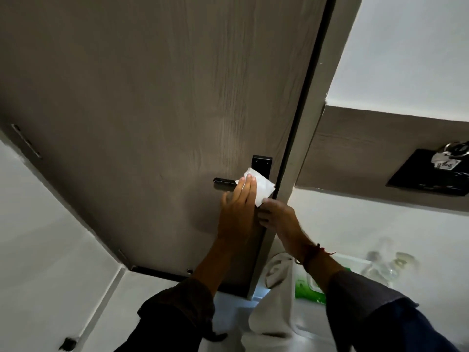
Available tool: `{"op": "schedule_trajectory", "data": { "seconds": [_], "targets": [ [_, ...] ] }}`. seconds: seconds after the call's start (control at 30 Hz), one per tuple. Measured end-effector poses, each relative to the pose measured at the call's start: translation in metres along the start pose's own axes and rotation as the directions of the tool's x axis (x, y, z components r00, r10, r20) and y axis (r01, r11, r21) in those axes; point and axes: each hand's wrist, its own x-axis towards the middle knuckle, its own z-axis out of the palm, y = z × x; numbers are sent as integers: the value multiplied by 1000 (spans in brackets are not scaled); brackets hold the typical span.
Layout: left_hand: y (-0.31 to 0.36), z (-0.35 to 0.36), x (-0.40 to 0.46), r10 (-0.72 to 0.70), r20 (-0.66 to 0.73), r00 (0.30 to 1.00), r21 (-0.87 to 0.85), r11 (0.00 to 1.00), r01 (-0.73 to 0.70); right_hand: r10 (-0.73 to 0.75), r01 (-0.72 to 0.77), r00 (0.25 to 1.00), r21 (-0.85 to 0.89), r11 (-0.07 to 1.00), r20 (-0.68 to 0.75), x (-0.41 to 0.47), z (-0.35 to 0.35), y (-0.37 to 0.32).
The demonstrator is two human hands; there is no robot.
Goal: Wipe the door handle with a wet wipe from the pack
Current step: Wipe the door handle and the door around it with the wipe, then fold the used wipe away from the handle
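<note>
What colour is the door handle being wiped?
Black: both the door handle lever and its backplate, seen in the head view.

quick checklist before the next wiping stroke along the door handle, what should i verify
1. Wet wipe out of the pack and unfolded: ok, it is spread over the handle's inner end and the plate.
2. Left hand pressing the wipe on the door handle: ok, the fingers lie flat on it.
3. Right hand steadying the wipe: ok, it pinches the lower corner.
4. Lever tip covered: not ok, the black outer end is bare.
5. Black backplate top covered: not ok, it shows above the wipe.
6. Green wipe pack closed: cannot tell, the right arm hides part of it.
</note>
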Motion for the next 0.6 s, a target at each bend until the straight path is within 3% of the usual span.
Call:
{"op": "schedule_trajectory", "data": {
  "seconds": [0.07, 0.3, 0.4, 0.47, 0.53, 0.57, 0.6],
  "targets": [
    [-8, -5, -1, 58, 35, 998, -68, 996, -56, 56, -48, 998, 215, 975, -31, 8, 7, -3],
    [-27, -11, -14, 173, -94, 980, -337, 921, -195, 60, -6, 990, 380, 925, -131, 3, 13, 10],
    [-21, -7, -33, 22, -90, 996, -478, 876, -62, 127, -54, 982, 430, 901, -143, -13, -12, 24],
    [-2, -6, -45, -134, 189, 973, -690, 686, 229, 204, -127, 969, 423, 897, -142, -29, -41, 40],
    [24, 6, -52, -132, 552, 823, -758, 332, 562, 257, -192, 958, 377, 906, -129, -50, -70, 54],
    [37, 17, -56, -102, 643, 759, -735, 198, 649, 281, -223, 949, 326, 919, -145, -60, -84, 62],
    [51, 28, -62, -81, 684, 725, -712, 141, 687, 311, -261, 934, 260, 930, -175, -71, -97, 71]
  ]
}}
